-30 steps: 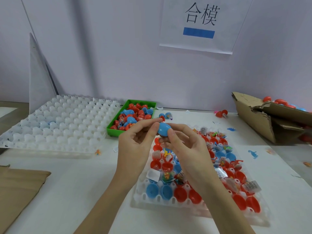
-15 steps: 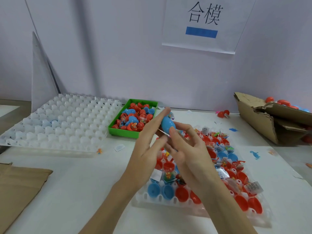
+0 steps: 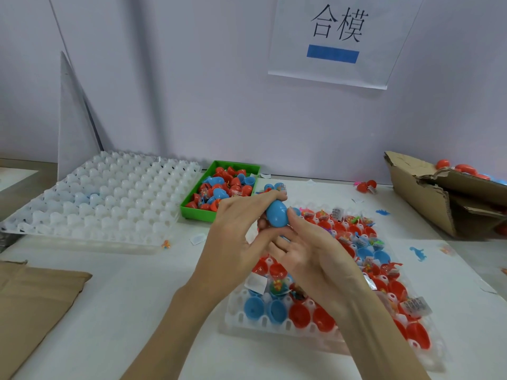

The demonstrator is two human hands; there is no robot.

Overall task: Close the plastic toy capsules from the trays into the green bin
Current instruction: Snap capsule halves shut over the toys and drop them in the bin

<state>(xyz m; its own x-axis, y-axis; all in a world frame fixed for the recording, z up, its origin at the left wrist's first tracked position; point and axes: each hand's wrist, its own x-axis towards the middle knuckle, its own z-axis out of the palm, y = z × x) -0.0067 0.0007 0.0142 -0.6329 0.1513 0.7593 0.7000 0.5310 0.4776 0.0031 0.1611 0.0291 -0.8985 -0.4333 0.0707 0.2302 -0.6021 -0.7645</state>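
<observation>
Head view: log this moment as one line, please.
left hand grips blue capsule | right hand pinches it too | capsule looks closed | held above filled tray | green bin beyond, not yet reached

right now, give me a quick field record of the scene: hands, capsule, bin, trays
left hand: grips blue capsule
right hand: fingers on blue capsule
blue capsule: looks closed, held above the filled tray
green bin: holds red and blue capsules, behind the hands
filled tray: open red and blue halves with toys
empty white tray: left of bin

A pale lilac wall (image 3: 192,78) backs the white table (image 3: 123,283).
</observation>
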